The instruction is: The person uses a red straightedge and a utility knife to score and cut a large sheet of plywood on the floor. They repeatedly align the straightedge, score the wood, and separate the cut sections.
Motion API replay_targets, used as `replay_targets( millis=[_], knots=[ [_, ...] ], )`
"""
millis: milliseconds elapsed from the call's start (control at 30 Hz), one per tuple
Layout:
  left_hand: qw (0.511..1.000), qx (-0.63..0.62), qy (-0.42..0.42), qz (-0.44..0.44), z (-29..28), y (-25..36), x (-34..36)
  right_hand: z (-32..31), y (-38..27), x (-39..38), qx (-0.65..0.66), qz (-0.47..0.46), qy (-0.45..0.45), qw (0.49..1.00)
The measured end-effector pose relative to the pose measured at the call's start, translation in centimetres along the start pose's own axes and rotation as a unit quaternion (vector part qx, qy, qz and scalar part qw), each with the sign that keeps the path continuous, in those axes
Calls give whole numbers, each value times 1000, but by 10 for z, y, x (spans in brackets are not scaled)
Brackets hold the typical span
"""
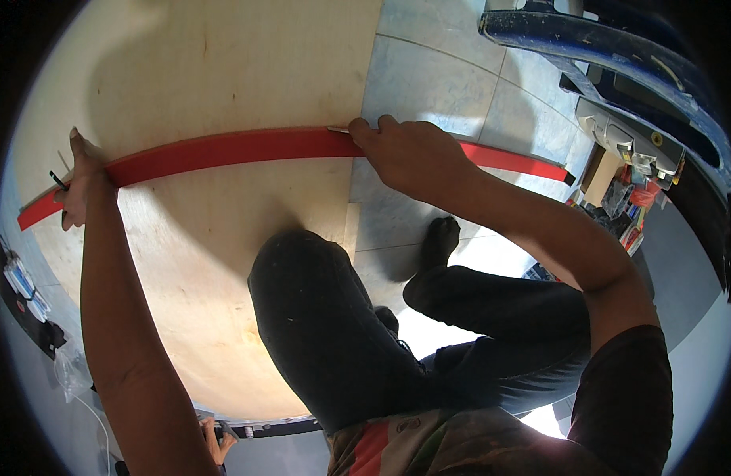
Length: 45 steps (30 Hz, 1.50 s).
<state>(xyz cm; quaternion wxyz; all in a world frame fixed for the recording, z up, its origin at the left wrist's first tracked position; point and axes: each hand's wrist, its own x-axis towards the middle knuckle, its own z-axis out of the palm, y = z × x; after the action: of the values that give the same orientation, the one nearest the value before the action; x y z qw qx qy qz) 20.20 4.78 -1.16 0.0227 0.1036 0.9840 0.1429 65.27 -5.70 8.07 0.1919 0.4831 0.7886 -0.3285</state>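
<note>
A long red straightedge (239, 147) lies across a pale plywood sheet (199, 71) and reaches past its right edge over the floor tiles. Near its left end, my left hand (83, 186) is closed over the bar and bears down on it. A small dark stick (59, 180) pokes out beside that hand; its kind is unclear. My right hand (405, 151) is closed at the bar, where the plywood ends. From its fingertips a thin, pale, pointed tool (338, 129) sticks out to the left along the bar's far edge; the rest of it is hidden.
My bent knee (298, 262) rests on or over the plywood, and my other foot (440, 238) is on the blue-grey tiles (429, 79). A dark blue frame (603, 40) overhangs the far right. Mixed goods and boxes (623, 198) lie beyond, and a clear plastic bag (70, 373) at left.
</note>
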Motion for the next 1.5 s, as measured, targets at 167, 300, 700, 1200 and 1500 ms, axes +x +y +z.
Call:
replay_targets(
  millis=[167,300,700,1200,1500],
  knots=[
    [1000,-10,-8,-9,-7,2,1,-6,-4,3,2,3,-15,1000],
    [1000,24,-5,-4,-4,-5,10,-22,-10,6,6,-9,-30,999],
    [998,59,-6,1,-1,-4,17,-28,-11,7,-16,8,-68,998],
    [999,9,-22,-41,1,-5,18,-21,-2,-2,-20,20,-65,997],
    [1000,8,-2,-13,3,-8,15,-16,9,-15,-36,20,-43,998]
  ],
)
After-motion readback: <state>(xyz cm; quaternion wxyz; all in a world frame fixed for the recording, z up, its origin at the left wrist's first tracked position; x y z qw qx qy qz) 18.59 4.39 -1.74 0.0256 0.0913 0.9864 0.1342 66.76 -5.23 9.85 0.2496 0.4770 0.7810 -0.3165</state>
